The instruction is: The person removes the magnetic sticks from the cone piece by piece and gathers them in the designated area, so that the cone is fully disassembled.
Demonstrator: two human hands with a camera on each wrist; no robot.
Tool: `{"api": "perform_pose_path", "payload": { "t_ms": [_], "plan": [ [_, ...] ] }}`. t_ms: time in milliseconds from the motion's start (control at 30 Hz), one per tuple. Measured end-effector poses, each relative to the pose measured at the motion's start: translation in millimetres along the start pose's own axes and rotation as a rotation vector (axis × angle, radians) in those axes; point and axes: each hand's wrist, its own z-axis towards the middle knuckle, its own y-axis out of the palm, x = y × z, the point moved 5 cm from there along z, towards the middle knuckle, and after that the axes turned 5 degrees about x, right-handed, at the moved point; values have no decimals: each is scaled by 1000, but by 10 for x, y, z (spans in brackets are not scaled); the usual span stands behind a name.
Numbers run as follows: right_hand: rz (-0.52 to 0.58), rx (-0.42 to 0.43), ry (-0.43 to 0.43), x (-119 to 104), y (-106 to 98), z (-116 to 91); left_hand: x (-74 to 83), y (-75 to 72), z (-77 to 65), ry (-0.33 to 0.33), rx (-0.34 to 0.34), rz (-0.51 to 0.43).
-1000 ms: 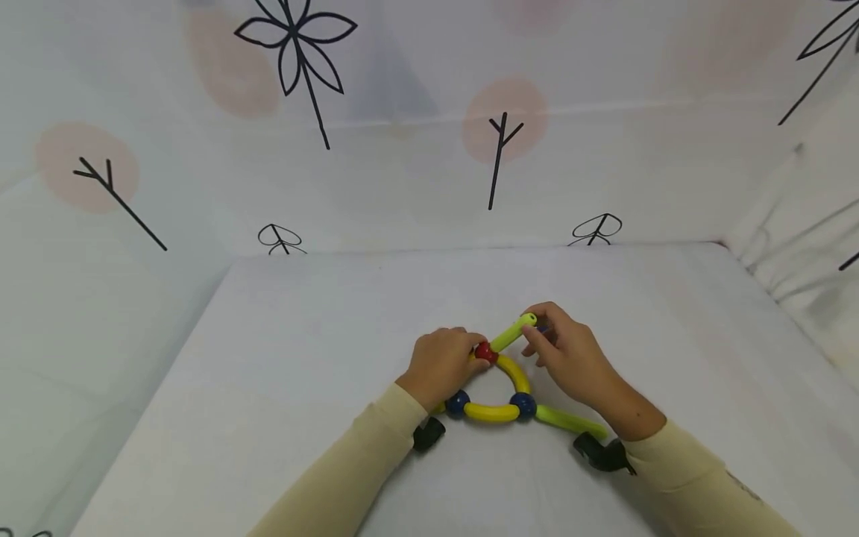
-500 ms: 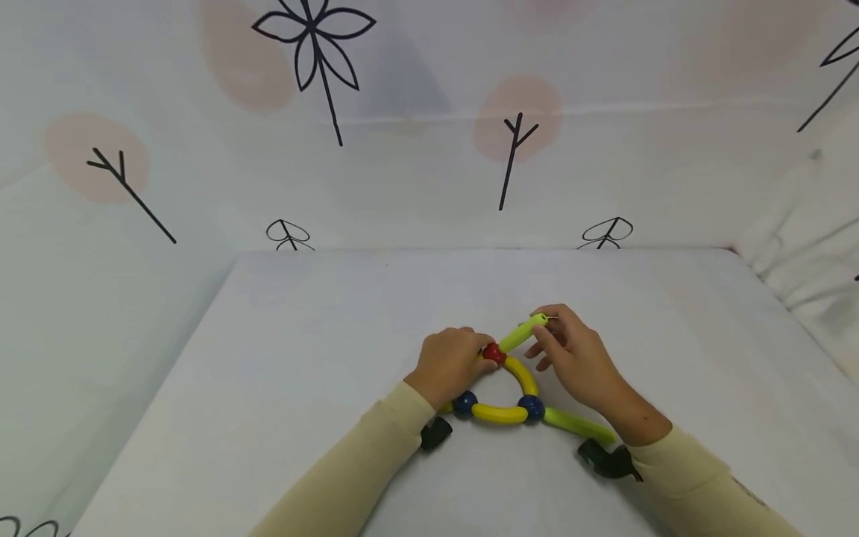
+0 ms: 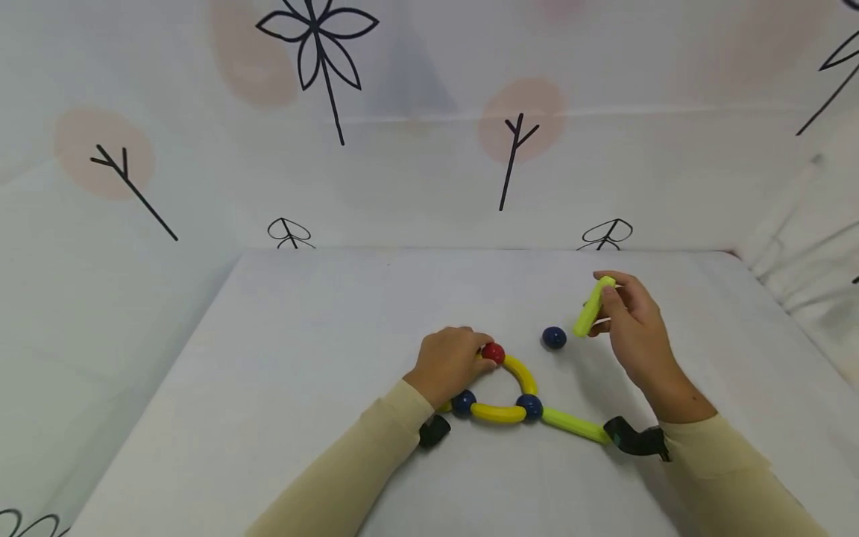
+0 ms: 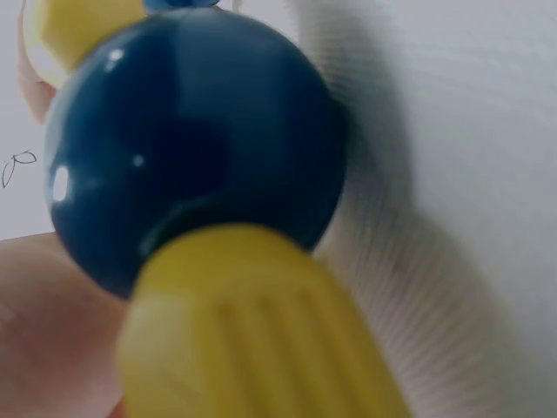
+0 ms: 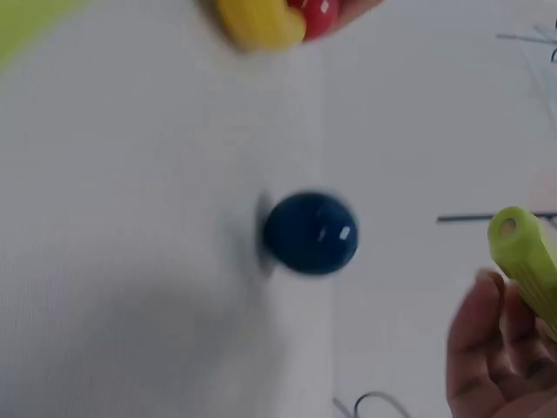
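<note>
In the head view, a ring of yellow curved magnetic rods (image 3: 498, 414) joined by balls lies on the white surface. My left hand (image 3: 450, 362) grips the ring at its red ball (image 3: 493, 353), covering the ring's left side. My right hand (image 3: 634, 328) pinches a light green magnetic rod (image 3: 593, 307) above the surface, apart from the ring. Near it a loose blue ball (image 3: 554, 338) sits on the cloth; the right wrist view also shows this blue ball (image 5: 312, 233). Close up in the left wrist view are a blue ball (image 4: 196, 144) and a yellow rod (image 4: 252, 331).
A second green rod (image 3: 573, 424) runs rightward from the ring's blue ball (image 3: 529, 407). Black wrist cameras (image 3: 634, 438) hang beside both sleeves. White fabric walls (image 3: 403, 186) with plant drawings enclose the back and sides.
My right hand has pulled the green rod off the red ball and carried it up and right. A blue ball now lies loose on the surface. The left hand keeps its place.
</note>
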Motion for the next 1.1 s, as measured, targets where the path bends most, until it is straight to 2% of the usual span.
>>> {"api": "perform_pose_path", "payload": {
  "t_ms": [133,233,367,667,1100],
  "plan": [
    [-41,-106,124,223,1,68,-20,22,-6,-5,3,1],
    [-28,-198,221,388,13,97,-26,35,-12,-12,0,5],
    [-94,-280,282,532,38,120,-28,35,-15,-20,0,7],
    [-327,-324,247,656,36,165,-27,29,-15,-29,-5,-18],
    [-483,-401,222,683,19,126,-19,38,4,-18,-1,-14]
  ]
}}
